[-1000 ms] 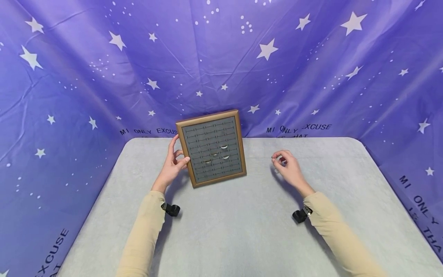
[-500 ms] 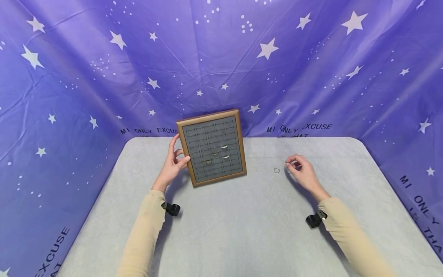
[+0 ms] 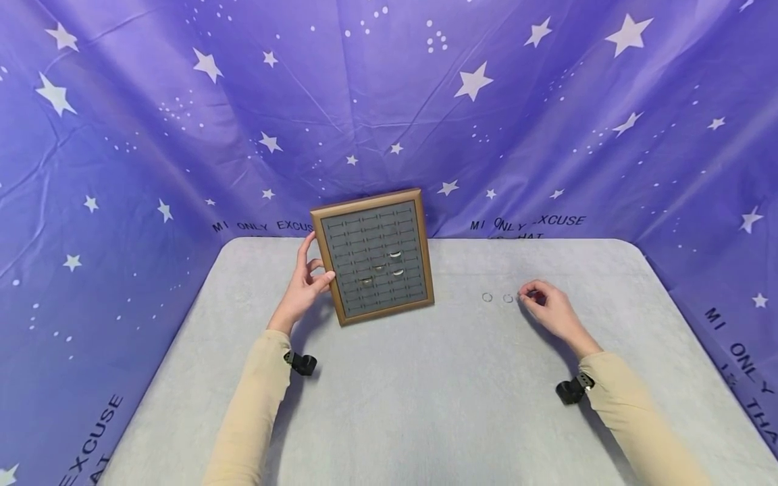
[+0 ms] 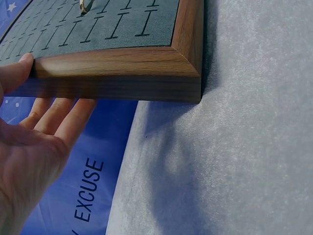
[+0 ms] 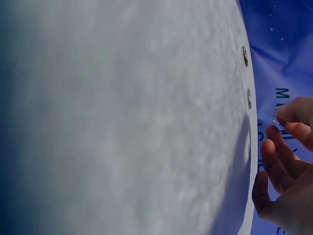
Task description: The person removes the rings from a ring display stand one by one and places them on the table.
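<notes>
A wood-framed ring display board (image 3: 355, 229) with a grey slotted pad stands tilted on the table. My left hand (image 3: 302, 287) grips its left side, thumb on the front of the frame and fingers behind, as the left wrist view shows too. Several rings sit in the pad's slots, among them a silvery ring (image 3: 395, 254). Over the table to the right, my right hand (image 3: 552, 310) pinches a small silvery ring (image 5: 275, 122) between thumb and finger. Just left of that hand, two more rings lie on the table, one ring (image 3: 487, 297) farther left and another ring (image 3: 508, 298) nearer the fingertips.
The pale grey table (image 3: 389, 405) reaches back to a purple curtain (image 3: 377, 101) printed with stars and lettering. Side curtains hang close along both table edges. A small black camera sits on each wrist.
My right hand has moved to the right and slightly nearer, uncovering the two rings on the table. My left hand and the board have stayed in place.
</notes>
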`<action>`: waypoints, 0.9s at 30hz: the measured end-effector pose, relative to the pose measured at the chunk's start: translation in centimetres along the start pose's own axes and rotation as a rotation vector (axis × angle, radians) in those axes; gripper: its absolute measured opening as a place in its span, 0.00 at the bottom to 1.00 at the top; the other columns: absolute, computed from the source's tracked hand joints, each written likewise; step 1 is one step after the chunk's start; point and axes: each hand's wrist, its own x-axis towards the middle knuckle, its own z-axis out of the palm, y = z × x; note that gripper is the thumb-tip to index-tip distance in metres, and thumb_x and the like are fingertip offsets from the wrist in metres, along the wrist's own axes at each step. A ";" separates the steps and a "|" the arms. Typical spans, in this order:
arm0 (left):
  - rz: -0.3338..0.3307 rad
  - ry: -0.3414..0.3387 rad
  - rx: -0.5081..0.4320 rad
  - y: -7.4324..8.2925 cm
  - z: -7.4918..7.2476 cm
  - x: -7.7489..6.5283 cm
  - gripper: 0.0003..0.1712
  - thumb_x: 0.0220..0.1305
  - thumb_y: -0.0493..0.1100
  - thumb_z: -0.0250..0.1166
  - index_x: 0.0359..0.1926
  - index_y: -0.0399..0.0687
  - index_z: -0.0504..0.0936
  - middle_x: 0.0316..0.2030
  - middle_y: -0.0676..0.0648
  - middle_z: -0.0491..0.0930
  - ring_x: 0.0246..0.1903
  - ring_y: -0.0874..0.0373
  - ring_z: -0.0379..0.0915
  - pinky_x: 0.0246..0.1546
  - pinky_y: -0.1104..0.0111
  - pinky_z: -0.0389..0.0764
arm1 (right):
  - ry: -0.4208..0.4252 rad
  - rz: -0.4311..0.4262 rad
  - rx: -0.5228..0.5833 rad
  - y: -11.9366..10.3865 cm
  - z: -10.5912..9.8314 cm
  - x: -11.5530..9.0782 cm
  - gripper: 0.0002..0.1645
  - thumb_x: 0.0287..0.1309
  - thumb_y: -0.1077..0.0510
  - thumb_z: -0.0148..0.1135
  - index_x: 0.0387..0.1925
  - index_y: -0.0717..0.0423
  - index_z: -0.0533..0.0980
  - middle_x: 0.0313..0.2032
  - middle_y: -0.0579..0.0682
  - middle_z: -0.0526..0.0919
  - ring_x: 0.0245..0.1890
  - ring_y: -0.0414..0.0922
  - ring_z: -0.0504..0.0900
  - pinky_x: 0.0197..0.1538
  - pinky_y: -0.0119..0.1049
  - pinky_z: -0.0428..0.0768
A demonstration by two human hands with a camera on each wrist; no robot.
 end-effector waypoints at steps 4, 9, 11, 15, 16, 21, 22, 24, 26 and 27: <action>0.004 0.007 0.008 0.2 0.0 0.0 0.50 0.67 0.28 0.58 0.76 0.68 0.41 0.44 0.40 0.72 0.34 0.58 0.79 0.38 0.63 0.83 | -0.026 -0.016 -0.045 0.5 -0.3 -0.1 0.02 0.57 0.67 0.63 0.33 0.63 0.78 0.29 0.52 0.77 0.28 0.39 0.71 0.31 0.27 0.68; -0.007 0.006 -0.005 0.2 0.1 0.0 0.50 0.67 0.28 0.57 0.76 0.69 0.41 0.44 0.40 0.72 0.35 0.57 0.79 0.39 0.62 0.83 | -0.016 -0.034 -0.074 1.0 -0.6 -0.2 0.02 0.54 0.69 0.64 0.32 0.63 0.78 0.30 0.54 0.76 0.30 0.42 0.71 0.33 0.28 0.68; -0.008 0.006 -0.008 0.2 0.1 0.0 0.51 0.66 0.27 0.57 0.76 0.69 0.41 0.44 0.40 0.72 0.35 0.57 0.79 0.40 0.61 0.83 | -0.027 -0.035 -0.079 1.1 -0.8 -0.3 0.02 0.54 0.69 0.64 0.31 0.63 0.78 0.31 0.55 0.77 0.30 0.44 0.72 0.34 0.29 0.69; -0.002 0.006 -0.004 0.3 0.1 0.0 0.51 0.66 0.27 0.57 0.76 0.68 0.41 0.44 0.39 0.72 0.34 0.57 0.79 0.40 0.61 0.83 | -0.055 -0.035 -0.095 1.3 -1.0 -0.4 0.03 0.53 0.70 0.63 0.31 0.65 0.78 0.31 0.56 0.76 0.31 0.46 0.72 0.35 0.30 0.70; -0.001 0.006 -0.002 0.3 0.1 0.0 0.51 0.67 0.27 0.57 0.76 0.68 0.41 0.44 0.39 0.72 0.34 0.57 0.79 0.40 0.61 0.83 | -0.059 -0.035 -0.097 1.3 -1.1 -0.4 0.03 0.53 0.70 0.63 0.31 0.66 0.78 0.31 0.56 0.76 0.32 0.46 0.72 0.35 0.30 0.70; -0.007 0.004 0.008 0.3 0.1 0.0 0.50 0.67 0.29 0.58 0.76 0.69 0.41 0.44 0.40 0.72 0.34 0.57 0.80 0.40 0.61 0.83 | -0.062 -0.026 -0.096 1.0 -1.4 -0.4 0.03 0.53 0.70 0.63 0.31 0.65 0.78 0.32 0.57 0.77 0.32 0.48 0.73 0.35 0.32 0.71; -0.009 0.004 0.009 0.2 0.1 0.0 0.50 0.67 0.29 0.59 0.76 0.69 0.41 0.44 0.40 0.72 0.34 0.56 0.80 0.40 0.61 0.83 | -0.062 -0.023 -0.096 1.0 -1.4 -0.5 0.03 0.53 0.71 0.63 0.31 0.65 0.79 0.32 0.57 0.77 0.32 0.48 0.73 0.35 0.32 0.71; -0.013 0.005 0.010 0.2 0.0 0.0 0.51 0.67 0.30 0.59 0.76 0.70 0.41 0.44 0.40 0.71 0.34 0.56 0.80 0.40 0.61 0.83 | -0.064 -0.018 -0.094 0.9 -1.4 -0.5 0.03 0.52 0.71 0.64 0.31 0.65 0.79 0.32 0.57 0.76 0.32 0.49 0.73 0.35 0.33 0.71; -0.015 0.005 0.009 0.1 0.0 0.0 0.51 0.66 0.29 0.59 0.76 0.70 0.41 0.44 0.39 0.71 0.33 0.56 0.80 0.40 0.61 0.83 | -0.067 -0.012 -0.091 0.9 -1.4 -0.5 0.04 0.51 0.71 0.64 0.31 0.65 0.79 0.32 0.57 0.76 0.32 0.49 0.73 0.35 0.33 0.71; -0.014 0.005 0.007 0.1 0.0 0.0 0.51 0.66 0.29 0.59 0.76 0.70 0.41 0.44 0.39 0.71 0.33 0.56 0.80 0.40 0.61 0.83 | -0.068 -0.007 -0.086 0.8 -1.4 -0.5 0.04 0.51 0.71 0.64 0.32 0.65 0.79 0.32 0.57 0.76 0.32 0.49 0.73 0.35 0.32 0.70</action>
